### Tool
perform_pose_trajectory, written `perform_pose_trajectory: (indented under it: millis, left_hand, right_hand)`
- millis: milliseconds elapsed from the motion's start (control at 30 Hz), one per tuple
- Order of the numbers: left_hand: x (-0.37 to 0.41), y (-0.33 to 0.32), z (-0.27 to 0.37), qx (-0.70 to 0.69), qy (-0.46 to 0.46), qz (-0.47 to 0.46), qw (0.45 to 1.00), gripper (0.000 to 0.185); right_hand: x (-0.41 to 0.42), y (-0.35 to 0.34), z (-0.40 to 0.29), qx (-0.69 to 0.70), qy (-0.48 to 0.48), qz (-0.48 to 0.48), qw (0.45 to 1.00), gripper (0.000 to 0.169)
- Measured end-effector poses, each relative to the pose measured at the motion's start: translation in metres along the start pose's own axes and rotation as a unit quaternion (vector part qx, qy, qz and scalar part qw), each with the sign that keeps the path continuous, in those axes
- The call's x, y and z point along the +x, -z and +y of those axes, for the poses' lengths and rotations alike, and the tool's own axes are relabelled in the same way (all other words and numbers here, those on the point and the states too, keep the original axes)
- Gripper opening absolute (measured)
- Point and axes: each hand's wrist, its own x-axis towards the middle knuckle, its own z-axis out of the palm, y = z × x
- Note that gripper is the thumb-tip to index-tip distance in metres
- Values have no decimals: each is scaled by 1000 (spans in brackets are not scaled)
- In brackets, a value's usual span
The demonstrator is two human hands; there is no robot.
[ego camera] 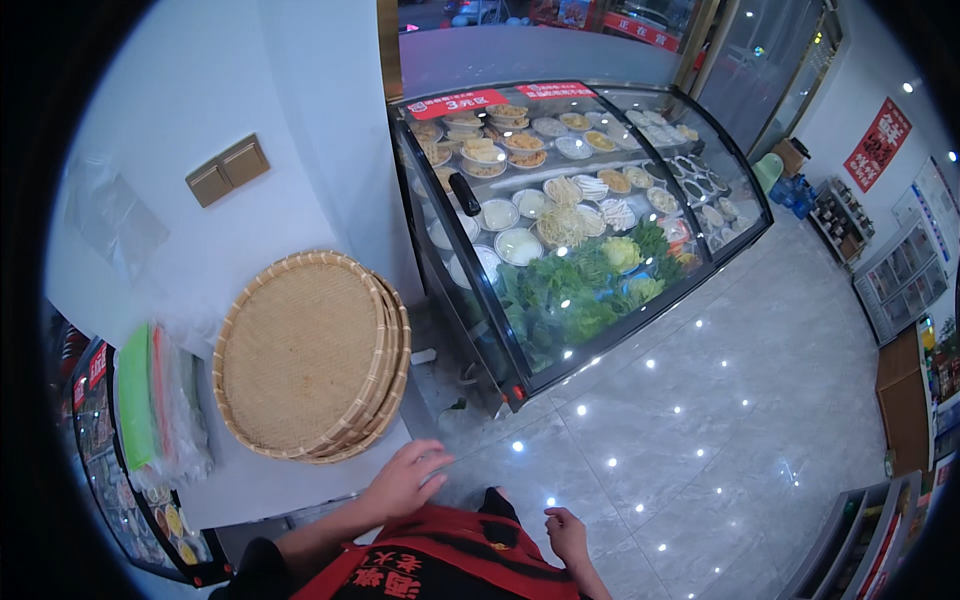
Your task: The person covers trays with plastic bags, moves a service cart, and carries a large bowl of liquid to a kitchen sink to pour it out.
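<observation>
My left hand [411, 480] is in front of my body, just off the near edge of a white tabletop [262, 495]. Its fingers are apart and hold nothing. A stack of round woven bamboo trays [304, 360] lies on that tabletop, a short way beyond the hand. Lower down and to the right, my right hand [568, 536] hangs over the tiled floor beside my red and black apron [450, 559]. Its fingers look loosely curled; nothing shows in them, but their inner side is hidden.
A glass display cooler [577, 225] with bowls of food and leafy greens stands ahead. Folded plastic bags [161, 405] lie left of the trays, by another display case [112, 472]. Grey floor [652, 420] stretches right towards shelving [855, 532] and a chest freezer [900, 277].
</observation>
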Motion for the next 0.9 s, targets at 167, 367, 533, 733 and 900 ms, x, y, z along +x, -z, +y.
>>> perform_pose_trajectory:
  millis: [167,367,533,733,900]
  left_hand:
    - [87,-2,13,31,2,41,999,30]
    - [190,-10,-14,42,39,204,977,29]
    - [289,-21,-19,40,-37,252,966,30]
    - [438,3,-8,59,-107,293,948,29]
    - [513,4,2,97,-88,167,977,19]
  right_hand:
    - [3,32,32,61,-111,-46,991,21]
    - [36,10,80,94,-102,-63,988,20]
    - [88,66,44,69,-121,37,990,17]
    - [139,101,6,133,-181,12,974,20]
    - [118,96,10,241,-243,52,938,20]
